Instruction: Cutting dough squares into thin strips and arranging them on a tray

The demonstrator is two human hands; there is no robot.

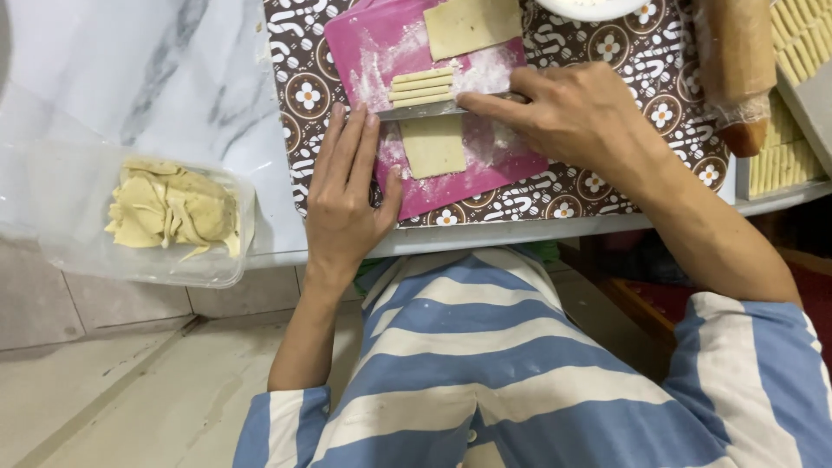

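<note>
At far left, one clear plastic container sits on the marble-patterned tabletop, holding a heap of pale dough scraps; the pieces overlap and cannot be counted.

Next, the left hand lies flat, fingers extended and together, palm down on the near left corner of one pink cutting board. It grips nothing; its fingertips reach the blade tip.

The board rests on a brown patterned cloth and is dusted with white flour. On it: one square dough sheet nearest the person, four narrow cut dough strips lying side by side just beyond the blade, and one larger dough sheet at the far edge, partly out of frame.

One knife lies crosswise between the strips and the square sheet, its blade edge against the dough.

The right hand is closed around the knife handle, index finger stretched along the blade's spine.

Further right: one white bowl, rim only visible; one rolling pin wrapped in clear film; and one tray of many cut strips in rows, too many and too cropped to count.
</note>
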